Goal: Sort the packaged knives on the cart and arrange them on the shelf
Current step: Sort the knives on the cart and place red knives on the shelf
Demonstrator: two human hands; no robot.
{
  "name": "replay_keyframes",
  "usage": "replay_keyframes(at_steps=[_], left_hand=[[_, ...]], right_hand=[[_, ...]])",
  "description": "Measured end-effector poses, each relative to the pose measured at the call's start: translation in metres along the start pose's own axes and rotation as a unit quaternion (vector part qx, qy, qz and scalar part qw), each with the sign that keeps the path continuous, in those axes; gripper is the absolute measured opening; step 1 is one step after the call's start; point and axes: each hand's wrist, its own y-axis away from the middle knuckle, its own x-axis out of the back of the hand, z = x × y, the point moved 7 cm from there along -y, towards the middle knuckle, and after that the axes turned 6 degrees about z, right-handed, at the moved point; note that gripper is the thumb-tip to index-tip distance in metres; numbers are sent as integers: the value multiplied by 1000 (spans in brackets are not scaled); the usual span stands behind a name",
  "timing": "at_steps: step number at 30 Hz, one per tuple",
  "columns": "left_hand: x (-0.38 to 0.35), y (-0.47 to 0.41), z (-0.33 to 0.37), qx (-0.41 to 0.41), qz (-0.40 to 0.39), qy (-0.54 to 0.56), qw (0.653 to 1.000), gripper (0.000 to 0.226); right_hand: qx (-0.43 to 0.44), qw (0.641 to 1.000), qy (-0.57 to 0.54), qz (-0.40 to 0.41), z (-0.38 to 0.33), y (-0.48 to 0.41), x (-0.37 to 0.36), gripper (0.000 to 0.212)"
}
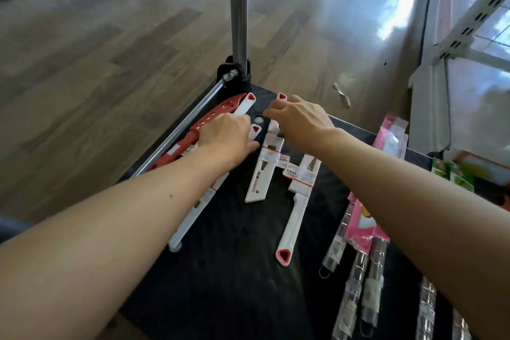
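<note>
Both arms reach forward over the black cart (pixel 237 270), whose deck carries the packaged knives. The right grip (pixel 299 119) is clamped on the far white knife (pixel 281 96): its fingers curl round the handle, and the red triangular end pokes out just beyond the knuckles. The left grip (pixel 226 134) lies palm down with bent fingers on a cluster of knives at the cart's left edge, touching a slim white knife (pixel 245 106) and a red knife (pixel 212 116) in a sleeve with holes; whether it is clamped on one of them or merely resting cannot be told. Between the two grips and nearer the person lies a carded white knife (pixel 260 176), and just to its right a long white knife (pixel 292 223) with its red-tipped handle pointing toward the person. Another white knife (pixel 190 218) runs partly under the left forearm. On the cart's right side lie pink packets (pixel 361 226) and steel-handled tools (pixel 358 265) in clear wrap. A metal post (pixel 238 8) rises from the cart's far corner above the wooden floor (pixel 96 63). A white slotted shelf (pixel 469 25) stands at the right, well apart from the knives.
</note>
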Motion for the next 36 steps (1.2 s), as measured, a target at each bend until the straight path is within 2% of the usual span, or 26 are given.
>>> replay_keyframes(at_steps=[8,15,19,25,31,36], left_hand=[[-7,-18,1,33,22,51,998,33],[1,-7,6,7,50,65,997,34],[26,2,16,-11,96,111,989,35],[60,21,53,-104,187,152,965,29],[93,45,81,-210,266,199,920,28],[110,68,94,-301,266,188,896,34]], right_hand=[[47,997,56,28,3,-9,-8,38],[70,990,113,51,7,6,-2,32],[66,986,146,56,15,27,6,32],[40,982,180,29,29,65,20,37],[23,979,202,9,30,104,41,34],[-14,982,186,-2,39,136,51,31]])
